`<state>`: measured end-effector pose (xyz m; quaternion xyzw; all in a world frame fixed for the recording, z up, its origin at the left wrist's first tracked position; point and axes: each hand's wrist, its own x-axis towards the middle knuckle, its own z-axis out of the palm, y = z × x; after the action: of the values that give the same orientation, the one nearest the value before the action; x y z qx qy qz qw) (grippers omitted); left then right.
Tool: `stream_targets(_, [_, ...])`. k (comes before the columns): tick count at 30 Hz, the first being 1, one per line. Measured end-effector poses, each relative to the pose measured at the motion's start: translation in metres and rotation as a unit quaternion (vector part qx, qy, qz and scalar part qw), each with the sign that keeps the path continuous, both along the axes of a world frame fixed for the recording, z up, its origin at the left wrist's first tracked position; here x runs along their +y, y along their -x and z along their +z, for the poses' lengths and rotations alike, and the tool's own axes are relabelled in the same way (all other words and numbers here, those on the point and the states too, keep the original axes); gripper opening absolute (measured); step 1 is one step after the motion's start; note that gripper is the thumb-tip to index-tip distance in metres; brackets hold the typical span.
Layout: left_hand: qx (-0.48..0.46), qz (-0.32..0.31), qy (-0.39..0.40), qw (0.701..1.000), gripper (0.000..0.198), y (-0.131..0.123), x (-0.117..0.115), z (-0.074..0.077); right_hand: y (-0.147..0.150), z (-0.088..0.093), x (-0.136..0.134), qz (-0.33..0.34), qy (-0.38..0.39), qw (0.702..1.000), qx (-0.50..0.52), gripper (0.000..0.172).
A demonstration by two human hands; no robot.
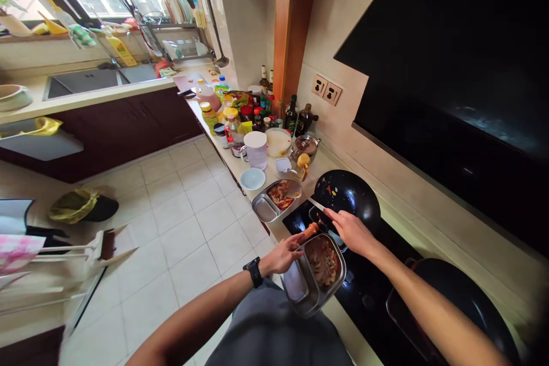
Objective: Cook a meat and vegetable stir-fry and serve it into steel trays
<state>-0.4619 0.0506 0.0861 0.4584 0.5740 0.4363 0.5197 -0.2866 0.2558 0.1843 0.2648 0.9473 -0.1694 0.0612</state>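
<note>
My left hand (281, 254) grips the rim of a steel divided tray (341, 280) holding cooked strips of food, above the black induction hob (364, 291). An orange utensil handle (309, 231) lies across the gap between my hands, and what it joins is hidden. My right hand (349, 231) is closed around a thin metal shaft (316, 205) beside a black wok (347, 191), which has a few food scraps inside. I cannot tell whether that shaft is the wok's handle or a tool. A second steel tray (266, 206) with leftover food sits on the counter to the left.
A crowded counter (240, 171) holds bottles, jars, a white jug and bowls beyond the wok. Another black pan (458, 291) sits at lower right under a dark range hood (450, 68). A steel sink (81, 83) lies far left; a dustpan and broom (103, 246) stand on the tiled floor.
</note>
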Motion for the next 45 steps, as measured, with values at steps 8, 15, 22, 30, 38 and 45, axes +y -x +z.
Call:
stream_targets(8, [-0.02,-0.023,-0.011,0.999,0.041,0.002,0.001,-0.006,0.033,0.003,-0.007,0.044,-0.108,0.989,-0.095,0.063])
stream_targets(15, [-0.065,-0.006,-0.002,0.998,0.043,0.005,-0.001,0.002,-0.018,0.003,0.019,-0.208,0.336,0.902,0.174,0.055])
stream_targets(22, [-0.065,-0.003,0.049,0.997,0.038,0.004,0.002,0.014,-0.14,0.035,0.028,-0.368,0.412,0.798,0.242,0.078])
stream_targets(30, [-0.064,-0.011,0.091,0.994,0.052,0.004,0.007,0.02,-0.193,-0.003,0.069,-0.43,0.383,0.799,0.171,0.074])
stream_targets(38, [-0.052,-0.021,0.096,0.994,0.043,0.004,0.007,0.019,-0.146,-0.025,0.108,-0.365,0.414,0.82,0.153,0.078])
stream_targets(45, [-0.031,-0.011,0.097,0.995,0.05,0.004,0.008,0.02,-0.155,-0.031,0.124,-0.293,0.404,0.847,0.185,0.074])
